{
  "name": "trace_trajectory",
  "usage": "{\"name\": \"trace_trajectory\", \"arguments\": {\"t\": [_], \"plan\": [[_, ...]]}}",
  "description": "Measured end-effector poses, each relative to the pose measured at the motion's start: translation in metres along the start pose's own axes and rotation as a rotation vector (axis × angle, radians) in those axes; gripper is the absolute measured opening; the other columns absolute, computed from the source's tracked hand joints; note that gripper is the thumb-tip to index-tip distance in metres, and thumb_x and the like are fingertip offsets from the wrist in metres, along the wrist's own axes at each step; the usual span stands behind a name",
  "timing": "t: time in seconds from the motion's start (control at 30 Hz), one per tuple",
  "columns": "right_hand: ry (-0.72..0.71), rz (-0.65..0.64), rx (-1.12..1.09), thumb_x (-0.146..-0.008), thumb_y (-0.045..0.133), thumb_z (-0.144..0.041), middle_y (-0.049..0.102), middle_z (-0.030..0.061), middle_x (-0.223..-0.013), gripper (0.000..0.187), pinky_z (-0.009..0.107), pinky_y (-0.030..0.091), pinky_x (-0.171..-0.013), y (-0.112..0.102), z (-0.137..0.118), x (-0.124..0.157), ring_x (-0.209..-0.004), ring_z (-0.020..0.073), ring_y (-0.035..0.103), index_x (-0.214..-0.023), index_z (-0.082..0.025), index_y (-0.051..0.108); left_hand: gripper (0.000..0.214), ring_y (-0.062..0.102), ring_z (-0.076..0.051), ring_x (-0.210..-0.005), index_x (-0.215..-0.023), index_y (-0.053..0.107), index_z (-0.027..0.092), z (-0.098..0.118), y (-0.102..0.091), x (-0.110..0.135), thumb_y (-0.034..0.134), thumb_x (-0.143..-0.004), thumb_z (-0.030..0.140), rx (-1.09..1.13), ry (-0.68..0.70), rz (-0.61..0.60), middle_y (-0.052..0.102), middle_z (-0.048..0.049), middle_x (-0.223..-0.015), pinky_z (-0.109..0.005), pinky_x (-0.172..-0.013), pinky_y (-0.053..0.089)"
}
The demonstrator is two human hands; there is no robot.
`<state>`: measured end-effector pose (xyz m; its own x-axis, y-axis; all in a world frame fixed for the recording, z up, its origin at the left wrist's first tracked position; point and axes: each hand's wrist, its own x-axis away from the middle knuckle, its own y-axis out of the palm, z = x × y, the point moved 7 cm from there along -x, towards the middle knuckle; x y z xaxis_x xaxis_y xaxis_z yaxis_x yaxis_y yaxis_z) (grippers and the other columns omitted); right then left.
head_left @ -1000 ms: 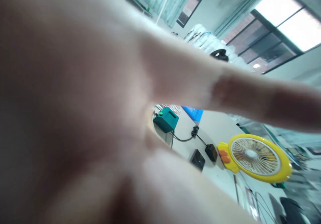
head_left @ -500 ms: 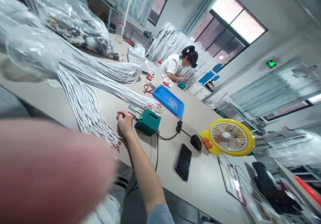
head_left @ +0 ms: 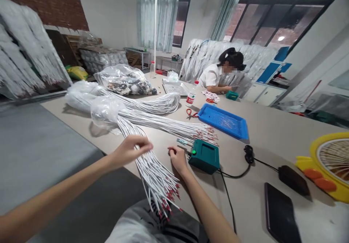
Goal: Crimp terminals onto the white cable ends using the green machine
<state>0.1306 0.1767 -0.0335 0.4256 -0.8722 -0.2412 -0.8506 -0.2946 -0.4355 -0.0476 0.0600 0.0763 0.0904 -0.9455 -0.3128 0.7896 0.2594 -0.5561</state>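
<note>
My left hand [head_left: 132, 150] is over a bundle of white wires [head_left: 155, 166] with red ends, its thumb and fingers curved with a gap between them. It appears to hold nothing. On the table, my right hand [head_left: 177, 159] rests with fingers curled, close to the front of a green box [head_left: 205, 156] with a bright green button. Whatever its fingers may hold is hidden. The wire bundle hangs over the table's near edge onto my lap. A second bundle of white wires [head_left: 174, 124] lies behind, its red ends beside the green box.
Beyond the box lie a blue tray [head_left: 242, 125], red-handled pliers [head_left: 191, 114] and a water bottle [head_left: 191, 97]. To the right are a phone [head_left: 280, 212], a black adapter [head_left: 293, 180] with its cable and a yellow fan [head_left: 313, 145]. A co-worker [head_left: 211, 76] sits across the table.
My left hand has come down from close before the camera to above the wires. The view has levelled and turned left. My right hand stays beside the green box.
</note>
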Motion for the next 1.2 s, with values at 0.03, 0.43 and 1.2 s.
{"name": "trace_trajectory", "arguments": {"t": [0.03, 0.43, 1.2], "plan": [[0.002, 0.003, -0.012, -0.074, 0.046, -0.019, 0.069, 0.0056, -0.07, 0.027, 0.028, 0.047, -0.068, 0.0, 0.001, -0.001, -0.068, 0.0175, 0.061, -0.081, -0.015, 0.071, 0.024, 0.06, -0.016, -0.082, -0.101, 0.061, 0.013, -0.01, -0.003, -0.017, 0.05, -0.09, 0.031, -0.145, 0.014, 0.003, 0.062, -0.0067, -0.097, -0.033, -0.075, 0.051], [0.039, 0.038, -0.037, -0.074, 0.044, -0.018, 0.064, 0.0023, -0.06, 0.026, 0.024, 0.045, -0.056, -0.005, 0.008, -0.006, -0.055, 0.0135, 0.056, -0.078, -0.014, 0.07, 0.025, 0.051, -0.022, -0.087, -0.074, 0.063, 0.013, -0.09, 0.056, -0.136, 0.041, -0.087, 0.011, -0.715, 0.27, -0.11, 0.06, -0.0116, -0.084, -0.032, -0.073, 0.039], [-0.102, 0.17, 0.841, -0.09, 0.034, -0.032, 0.064, 0.0135, -0.111, 0.038, 0.044, 0.041, -0.094, -0.147, -0.027, -0.01, -0.108, 0.0254, 0.056, -0.111, -0.015, 0.06, 0.041, 0.047, -0.013, -0.063, -0.077, 0.062, 0.013, 0.048, 0.074, -0.101, 0.036, -0.093, 0.04, 0.099, 0.342, -0.307, 0.053, -0.0034, -0.066, -0.024, -0.059, 0.033]]}}
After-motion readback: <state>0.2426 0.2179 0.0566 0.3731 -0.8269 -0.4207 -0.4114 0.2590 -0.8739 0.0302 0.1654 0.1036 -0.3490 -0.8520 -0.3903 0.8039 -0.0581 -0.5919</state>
